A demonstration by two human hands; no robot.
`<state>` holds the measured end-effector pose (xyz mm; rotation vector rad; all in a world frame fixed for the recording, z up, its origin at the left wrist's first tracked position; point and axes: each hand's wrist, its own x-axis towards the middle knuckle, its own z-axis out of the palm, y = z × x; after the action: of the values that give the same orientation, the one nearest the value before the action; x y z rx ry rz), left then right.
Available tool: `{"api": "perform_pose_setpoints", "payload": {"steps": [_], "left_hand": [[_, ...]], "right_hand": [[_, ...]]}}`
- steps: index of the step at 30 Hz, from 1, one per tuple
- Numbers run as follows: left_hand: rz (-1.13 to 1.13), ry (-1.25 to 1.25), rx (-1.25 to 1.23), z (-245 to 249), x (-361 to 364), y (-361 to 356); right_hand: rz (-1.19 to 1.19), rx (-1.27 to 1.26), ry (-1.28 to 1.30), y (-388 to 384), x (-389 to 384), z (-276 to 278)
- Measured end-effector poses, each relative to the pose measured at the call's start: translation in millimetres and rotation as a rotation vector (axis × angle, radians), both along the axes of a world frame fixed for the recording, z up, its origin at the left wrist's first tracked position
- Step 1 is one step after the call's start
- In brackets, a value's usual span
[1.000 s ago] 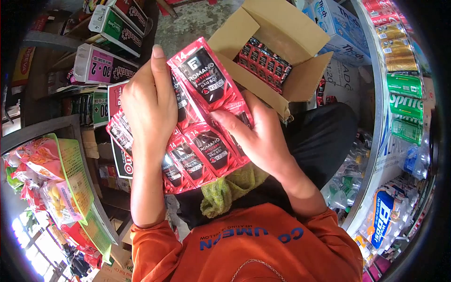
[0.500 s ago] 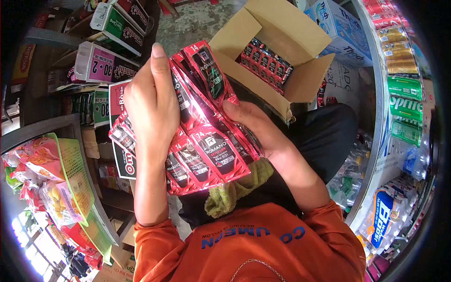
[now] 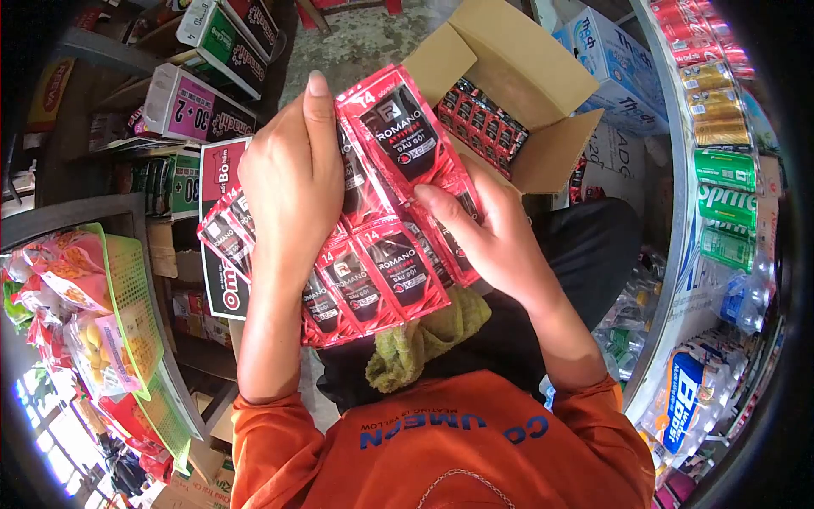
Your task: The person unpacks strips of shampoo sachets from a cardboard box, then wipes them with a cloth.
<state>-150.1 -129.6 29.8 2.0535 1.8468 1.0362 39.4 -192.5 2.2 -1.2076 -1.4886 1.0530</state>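
Observation:
Red and black strips of Romano shampoo sachets point(image 3: 394, 263) hang folded in a bundle between my hands, above my lap. My left hand point(image 3: 292, 165) is wrapped around the strips on their left side, thumb pointing up; its other fingers are partly hidden. On the right side, my right hand point(image 3: 487, 229) grips a strip with its thumb on the front, and the fingers behind are hidden. One upper sachet faces the camera flat. Below the bundle, a yellow-green cloth point(image 3: 407, 348) lies on my lap. More sachets point(image 3: 483, 123) fill part of an open cardboard box point(image 3: 530, 51) ahead.
Noodle cartons point(image 3: 199, 110) are stacked at the left. A green basket point(image 3: 131, 297) with packaged snacks stands nearer on that side. Drink cans point(image 3: 727, 204) and bottles with a blue label point(image 3: 682, 394) line the right shelf. A blue carton point(image 3: 610, 59) stands beyond the cardboard box.
My right hand has shifted up and right with its strip, turning the upper sachet to face the camera. My left hand has moved slightly right, still holding the bundle.

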Motion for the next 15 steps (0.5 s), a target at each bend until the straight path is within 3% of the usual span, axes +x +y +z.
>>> {"api": "perform_pose_setpoints", "payload": {"steps": [1,3,6,12,15], "left_hand": [[0.005,0.002,-0.021,0.8,-0.5,0.5],[0.001,-0.004,0.008,-0.6,-0.2,0.6],[-0.006,-0.002,0.016,1.4,0.6,-2.0],[-0.027,0.016,-0.006,2.5,-1.8,-3.0],[-0.025,-0.011,-0.006,2.9,-3.7,-3.2]], "right_hand": [[0.001,0.008,0.001,2.2,0.8,2.2],[0.117,-0.296,0.211,9.5,3.1,7.1],[0.222,-0.384,0.149,28.8,7.4,6.6],[0.238,-0.349,0.244,49.0,0.3,19.9],[0.324,-0.351,0.117,51.1,9.7,13.3]]}}
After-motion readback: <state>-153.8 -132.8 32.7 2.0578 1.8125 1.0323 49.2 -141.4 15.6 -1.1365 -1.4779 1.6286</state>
